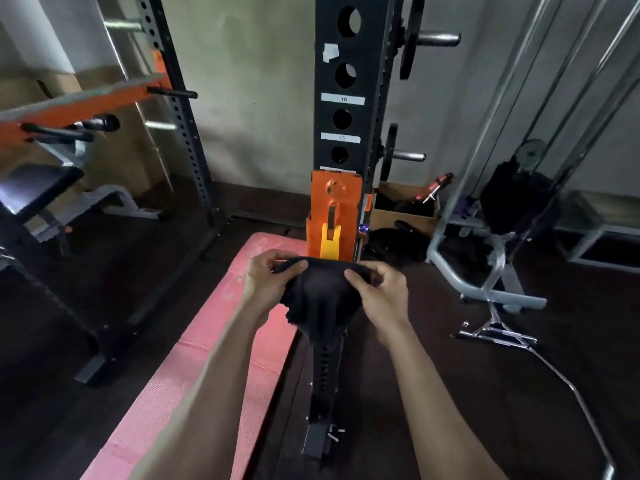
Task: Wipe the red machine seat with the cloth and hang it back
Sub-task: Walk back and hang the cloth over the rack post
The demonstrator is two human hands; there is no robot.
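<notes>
A black cloth (320, 296) hangs between both of my hands in front of the black rack upright (349, 98). My left hand (268, 277) pinches its upper left edge and my right hand (382, 289) pinches its upper right edge. The cloth's top edge sits just below the orange bracket (334, 206) with its yellow hook (330, 242) on the upright. The cloth drapes down and hides the lower part of the upright. No red machine seat can be made out; a pink-red mat (207, 358) lies on the floor below my left arm.
A second black upright (180, 109) with an orange bar (76, 109) stands at the left, beside a black padded bench (38, 190). A cable machine with a grey frame (498, 271) and a chrome bar (498, 332) is at the right. A cardboard box (405, 209) sits behind the rack.
</notes>
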